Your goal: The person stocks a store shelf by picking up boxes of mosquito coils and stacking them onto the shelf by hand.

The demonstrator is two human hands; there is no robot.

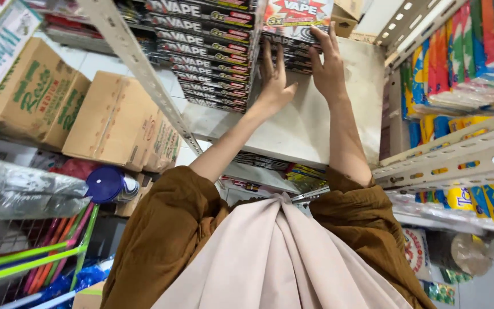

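Pressing flat against the short stack of flat black-and-red cardboard boxes (293,48) on the pale metal shelf (315,120), left hand (274,80) spread open, gripped nothing. Right hand (328,68) curled fingers (320,35) over the top box's edge. Best squared by pushing evenly toward the taller stack (212,57) just left of the fingers.

We have both bare forearms raised and stretched forward, brown sleeves slid back to the elbows. Our left hand (274,80) is held flat and upright, fingers together and pointing upward, thumb spread to the side. Our right hand (327,63) reaches higher, just beside the left, fingers extended and slightly splayed, wrist bent back.
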